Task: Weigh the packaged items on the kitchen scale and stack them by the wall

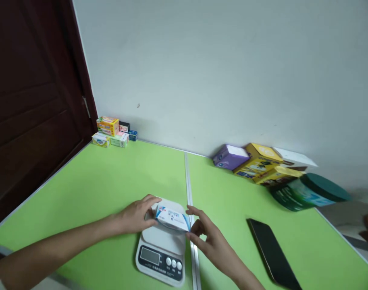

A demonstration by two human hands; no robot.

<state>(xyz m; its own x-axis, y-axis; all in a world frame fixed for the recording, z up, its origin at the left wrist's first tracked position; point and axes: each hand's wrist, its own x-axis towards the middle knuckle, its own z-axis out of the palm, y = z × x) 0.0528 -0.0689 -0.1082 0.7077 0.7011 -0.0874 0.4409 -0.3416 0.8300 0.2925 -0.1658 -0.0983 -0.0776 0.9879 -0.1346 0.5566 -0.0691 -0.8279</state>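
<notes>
A small white and blue carton (173,218) is at the platform of a white kitchen scale (162,253); whether it rests there or is held just above, I cannot tell. My left hand (138,214) grips the carton's left end between thumb and fingers. At its right end, my right hand (203,231) has thumb and index finger on the carton's corners, the other fingers curled. The scale's display and buttons face me, and the display shows no readable number. Part of the platform is hidden beneath the carton.
Several small boxes (108,127) are stacked at the back left by the wall. At the back right stand a purple tissue pack (230,157), yellow boxes (259,159), a white box (292,157) and a green tub (307,191). A black phone (273,253) lies on the right.
</notes>
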